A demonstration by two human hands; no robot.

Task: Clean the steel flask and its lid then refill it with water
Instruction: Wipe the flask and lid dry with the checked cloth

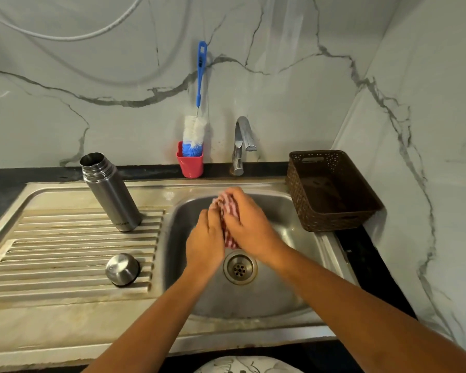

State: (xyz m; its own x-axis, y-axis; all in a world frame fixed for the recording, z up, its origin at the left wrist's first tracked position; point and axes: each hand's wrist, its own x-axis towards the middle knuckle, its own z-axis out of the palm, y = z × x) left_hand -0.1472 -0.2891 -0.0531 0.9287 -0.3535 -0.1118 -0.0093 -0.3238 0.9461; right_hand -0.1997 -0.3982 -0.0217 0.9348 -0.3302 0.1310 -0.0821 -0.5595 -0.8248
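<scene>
The steel flask (109, 192) stands upright and uncapped on the ribbed drainboard (65, 238), left of the basin. Its steel lid (122, 269) sits dome-up on the drainboard nearer to me. Over the sink basin (280, 211), my left hand (206, 238) and my right hand (246, 219) together grip a red-and-white checked cloth (228, 208), bunched between them above the drain (239, 267). Most of the cloth is hidden by my fingers.
A blue-handled bottle brush (197, 130) stands in a red cup (190, 162) against the marble wall. The tap (241, 144) is behind the basin, with no water seen running. A brown perforated basket (331, 189) sits at the basin's right edge.
</scene>
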